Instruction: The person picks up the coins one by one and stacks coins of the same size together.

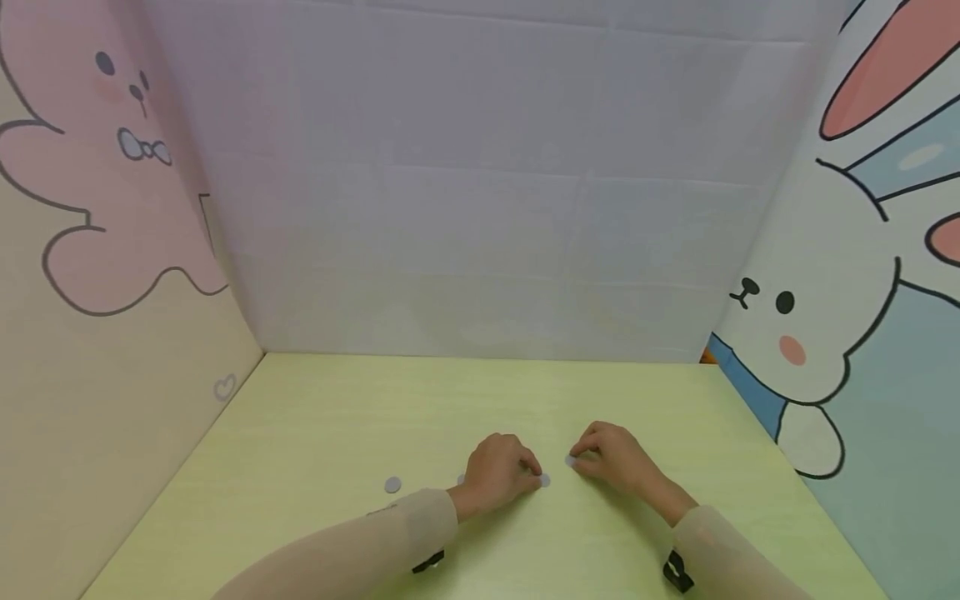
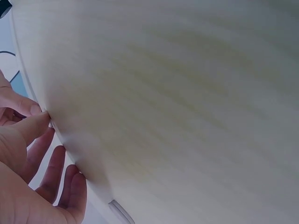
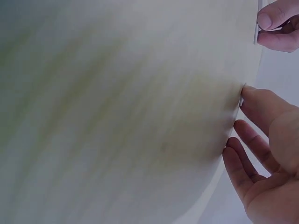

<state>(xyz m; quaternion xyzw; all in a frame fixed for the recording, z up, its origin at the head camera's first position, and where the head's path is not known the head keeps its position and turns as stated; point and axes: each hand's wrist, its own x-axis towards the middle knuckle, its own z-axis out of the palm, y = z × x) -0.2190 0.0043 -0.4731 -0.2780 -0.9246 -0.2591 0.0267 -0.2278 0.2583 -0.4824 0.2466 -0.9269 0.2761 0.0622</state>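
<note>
My left hand [image 1: 498,475] pinches a small round grey-white disc [image 1: 545,481] by its edge at the table surface. Just to the right, my right hand [image 1: 611,454] holds a similar disc [image 1: 571,460] between thumb and finger. A narrow gap separates the two discs. In the right wrist view both discs show as thin pale slivers, one at my left hand [image 3: 280,28], the other by the thumb of my right hand [image 3: 275,154]. Another disc [image 1: 461,479] lies behind my left hand, mostly hidden. Farther left lies one more disc [image 1: 392,484], flat on the table.
The pale yellow-green table [image 1: 337,417] ends at a whitish cloth backdrop [image 1: 480,208]. Side panels bear a pink cartoon animal [image 1: 135,192] on the left and a white rabbit [image 1: 825,317] on the right. Black straps [image 1: 677,572] show at both wrists.
</note>
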